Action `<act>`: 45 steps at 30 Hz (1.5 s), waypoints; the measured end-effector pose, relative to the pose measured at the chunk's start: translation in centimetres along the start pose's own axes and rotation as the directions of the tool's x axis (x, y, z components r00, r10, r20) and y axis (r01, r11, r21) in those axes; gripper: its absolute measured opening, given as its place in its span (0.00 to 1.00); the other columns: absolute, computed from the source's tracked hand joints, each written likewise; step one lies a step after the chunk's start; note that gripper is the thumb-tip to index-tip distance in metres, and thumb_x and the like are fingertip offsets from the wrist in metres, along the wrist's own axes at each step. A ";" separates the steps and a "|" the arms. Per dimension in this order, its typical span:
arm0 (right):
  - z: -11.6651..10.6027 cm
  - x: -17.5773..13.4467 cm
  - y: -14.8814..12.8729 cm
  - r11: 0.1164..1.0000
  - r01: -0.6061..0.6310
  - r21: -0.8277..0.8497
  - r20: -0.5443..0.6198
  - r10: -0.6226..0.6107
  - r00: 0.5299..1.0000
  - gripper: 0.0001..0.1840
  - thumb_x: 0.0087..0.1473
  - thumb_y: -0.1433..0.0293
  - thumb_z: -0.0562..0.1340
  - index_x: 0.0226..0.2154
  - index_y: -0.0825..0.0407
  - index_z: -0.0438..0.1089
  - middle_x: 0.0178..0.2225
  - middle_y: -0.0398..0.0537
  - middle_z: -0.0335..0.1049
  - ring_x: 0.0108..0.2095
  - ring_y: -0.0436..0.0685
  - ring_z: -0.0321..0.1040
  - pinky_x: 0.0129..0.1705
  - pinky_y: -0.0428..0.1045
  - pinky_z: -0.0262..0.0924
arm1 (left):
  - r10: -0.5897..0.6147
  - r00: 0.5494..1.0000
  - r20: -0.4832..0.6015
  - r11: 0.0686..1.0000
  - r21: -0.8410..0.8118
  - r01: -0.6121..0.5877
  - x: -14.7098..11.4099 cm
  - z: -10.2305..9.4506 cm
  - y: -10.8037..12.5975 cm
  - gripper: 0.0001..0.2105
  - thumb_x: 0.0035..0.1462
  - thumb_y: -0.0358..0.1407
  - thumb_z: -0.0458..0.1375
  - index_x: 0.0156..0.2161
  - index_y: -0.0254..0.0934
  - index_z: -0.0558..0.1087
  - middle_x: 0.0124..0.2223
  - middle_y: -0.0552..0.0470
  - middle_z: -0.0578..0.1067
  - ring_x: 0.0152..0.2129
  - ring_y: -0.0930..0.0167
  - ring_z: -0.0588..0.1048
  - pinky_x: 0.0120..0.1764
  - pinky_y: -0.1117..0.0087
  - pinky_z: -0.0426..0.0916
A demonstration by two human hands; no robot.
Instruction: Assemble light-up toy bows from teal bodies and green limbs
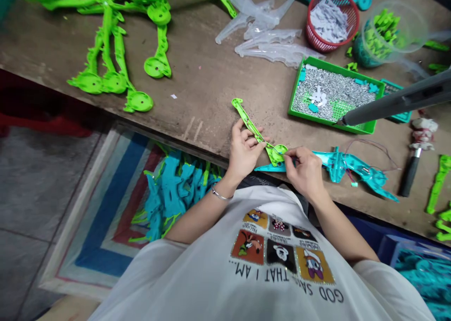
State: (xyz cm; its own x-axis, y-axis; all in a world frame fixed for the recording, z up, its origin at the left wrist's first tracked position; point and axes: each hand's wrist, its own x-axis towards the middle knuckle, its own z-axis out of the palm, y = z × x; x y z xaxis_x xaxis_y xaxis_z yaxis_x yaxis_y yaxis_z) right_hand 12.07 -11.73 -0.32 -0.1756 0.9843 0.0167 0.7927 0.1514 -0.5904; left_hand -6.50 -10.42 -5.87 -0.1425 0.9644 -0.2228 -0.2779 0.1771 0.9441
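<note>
A bright green plastic part point(248, 121), long and narrow with a round cup-shaped end, slants across the table's front edge. My left hand point(243, 152) grips it around the middle, thumb on top and fingers beneath. At the round end, my right hand point(305, 169) is closed in a pinch; a thin dark strand seems to run there, but what the fingertips hold is too small to make out. Below both hands lies a teal plastic part point(352, 163), partly covered by the right hand. Thin wires point(385, 148) with a small white connector point(354, 184) trail from it.
Behind is a green tray point(333, 123) of small metal pieces, with a grey tool point(398, 99) hanging over it. A red basket point(315, 38), a clear tub point(417, 27), translucent parts point(271, 48) and green parts point(139, 101) stand farther back. A black-handled tool point(409, 175) lies right.
</note>
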 end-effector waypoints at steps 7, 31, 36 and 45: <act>0.2 1.6 -0.6 0.994 -0.070 -0.086 0.089 0.078 0.993 0.07 0.52 0.73 0.61 0.27 0.51 0.75 0.27 0.50 0.78 0.29 0.58 0.72 0.35 0.51 0.59 | 0.334 0.942 0.037 0.686 0.675 -0.270 -1.4 -1.5 2.4 0.38 0.57 0.41 0.69 0.69 0.40 0.60 0.63 0.38 0.70 0.57 0.56 0.73 0.61 0.51 0.69; -1.3 0.8 1.9 0.985 -0.030 -0.171 0.058 0.040 0.998 0.08 0.62 0.68 0.62 0.33 0.52 0.75 0.34 0.51 0.75 0.34 0.58 0.71 0.36 0.51 0.60 | 0.146 0.732 0.666 0.328 0.665 -0.671 -4.2 -0.3 1.5 0.25 0.67 0.38 0.58 0.67 0.47 0.67 0.67 0.41 0.71 0.69 0.51 0.63 0.69 0.38 0.51; -2.1 0.8 1.8 0.975 0.082 -0.207 0.153 -0.050 0.987 0.10 0.63 0.70 0.59 0.37 0.54 0.76 0.38 0.54 0.73 0.34 0.58 0.70 0.35 0.51 0.59 | 0.082 0.766 0.637 0.312 0.714 -0.627 -4.8 0.9 2.1 0.27 0.67 0.39 0.58 0.69 0.47 0.65 0.68 0.38 0.69 0.69 0.46 0.61 0.68 0.34 0.50; -4.7 1.5 2.6 0.977 0.169 -0.129 0.367 -0.111 0.923 0.18 0.63 0.78 0.54 0.45 0.52 0.78 0.40 0.53 0.69 0.39 0.58 0.69 0.41 0.51 0.61 | 0.069 0.789 0.610 0.231 0.760 -0.608 -5.0 2.3 2.6 0.28 0.67 0.39 0.58 0.70 0.49 0.63 0.64 0.38 0.70 0.67 0.45 0.62 0.66 0.35 0.52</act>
State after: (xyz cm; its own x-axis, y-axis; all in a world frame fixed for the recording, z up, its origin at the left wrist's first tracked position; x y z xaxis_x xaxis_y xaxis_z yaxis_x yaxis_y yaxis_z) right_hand 16.59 -9.43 1.97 -0.4645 0.8590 -0.2154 0.8203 0.3258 -0.4700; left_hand -4.31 -14.33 -1.71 0.4482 0.8931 0.0374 0.7443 -0.3961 0.5377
